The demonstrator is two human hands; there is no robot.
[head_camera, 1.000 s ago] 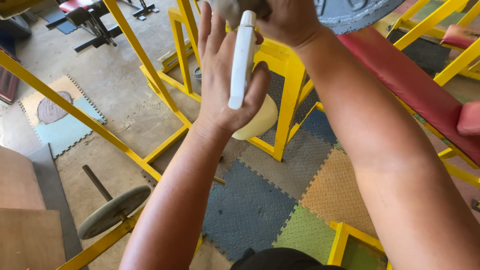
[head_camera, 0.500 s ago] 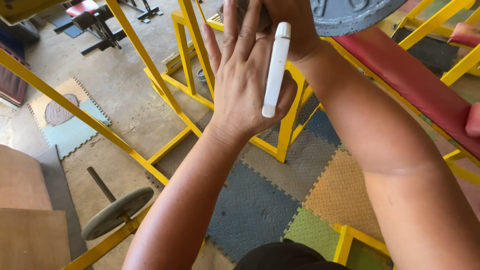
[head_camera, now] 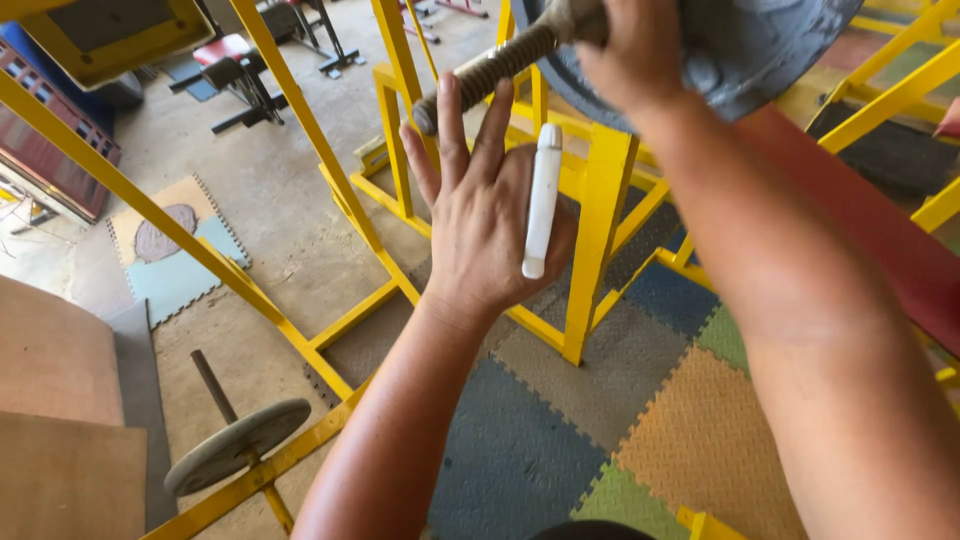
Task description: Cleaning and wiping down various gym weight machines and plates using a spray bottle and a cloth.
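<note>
Head view. The left hand [head_camera: 490, 215] is raised with its back to the camera, fingers [head_camera: 452, 125] spread and straight, their tips at the threaded end of a bar [head_camera: 490, 70]. A slim white tube [head_camera: 541, 200] stands upright against the thumb side of that hand, pinned by the thumb alone, apparently so the other fingers are free to steady against the bar (the thumb itself is mostly hidden behind the tube).

The right hand [head_camera: 630, 50] is clenched around the bar just where it meets a grey plate [head_camera: 750, 45]; whether it also holds anything else cannot be told. The grip looks like one meant to steady the bar.

The bar rests high on a yellow rack [head_camera: 600, 200]. Below lie coloured foam mats [head_camera: 560, 420]. Lower left, a second plate [head_camera: 235, 445] sits on a short bar, resting on the rack's lower rail.
</note>
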